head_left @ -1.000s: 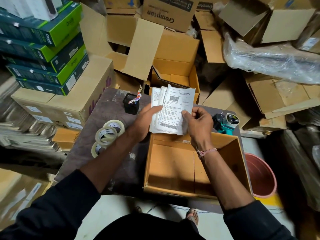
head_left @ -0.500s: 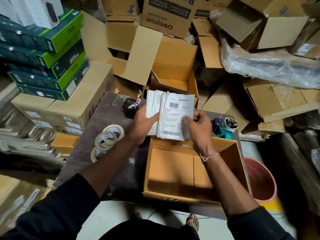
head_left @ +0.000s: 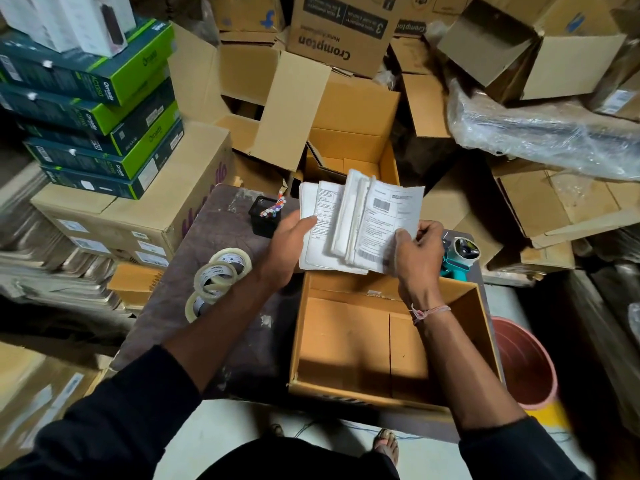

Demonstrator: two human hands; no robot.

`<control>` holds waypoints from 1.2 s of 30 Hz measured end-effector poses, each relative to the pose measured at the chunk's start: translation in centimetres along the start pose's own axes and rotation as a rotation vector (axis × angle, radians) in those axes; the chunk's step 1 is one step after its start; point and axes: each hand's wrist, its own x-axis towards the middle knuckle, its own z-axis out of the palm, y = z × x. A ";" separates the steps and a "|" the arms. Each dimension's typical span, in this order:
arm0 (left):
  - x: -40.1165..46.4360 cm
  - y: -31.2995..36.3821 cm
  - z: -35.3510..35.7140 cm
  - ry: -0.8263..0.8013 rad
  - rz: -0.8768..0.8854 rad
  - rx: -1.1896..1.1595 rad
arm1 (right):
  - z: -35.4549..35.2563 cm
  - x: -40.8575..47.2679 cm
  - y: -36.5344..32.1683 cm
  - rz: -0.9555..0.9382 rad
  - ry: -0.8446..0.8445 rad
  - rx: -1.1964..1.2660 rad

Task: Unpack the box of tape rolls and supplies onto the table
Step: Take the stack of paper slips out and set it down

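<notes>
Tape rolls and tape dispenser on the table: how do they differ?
The tape rolls are pale and bare, overlapping left of the box; the tape dispenser is teal with one roll mounted, alone on the right. Both rest on the table, untouched by either hand.

The open box [head_left: 391, 344] sits on the right part of the tabletop [head_left: 207, 244], its near edge at the tabletop's front; 3 tape rolls [head_left: 216, 277] lie in a cluster on the tabletop left of it; the pen holder [head_left: 265, 216] stands behind them, near the far edge; the tape dispenser [head_left: 457, 256] rests at the far right corner, behind the box; the stack of papers [head_left: 356, 226] is held above the box's far wall between the left hand [head_left: 287, 237] and the right hand [head_left: 417, 252] (one at each side); a bucket [head_left: 523, 362] stands on the floor right of the box.
</notes>
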 end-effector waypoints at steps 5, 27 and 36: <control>0.0 -0.1 0.0 -0.024 0.018 0.020 | -0.5 0.4 0.3 0.028 -0.038 0.028; -0.2 0.4 1.8 -0.113 0.040 0.170 | 1.3 -0.3 0.5 -0.156 -0.155 -0.142; 0.4 1.1 1.3 -0.242 0.102 0.249 | 1.7 0.3 0.9 -0.271 -0.446 -0.269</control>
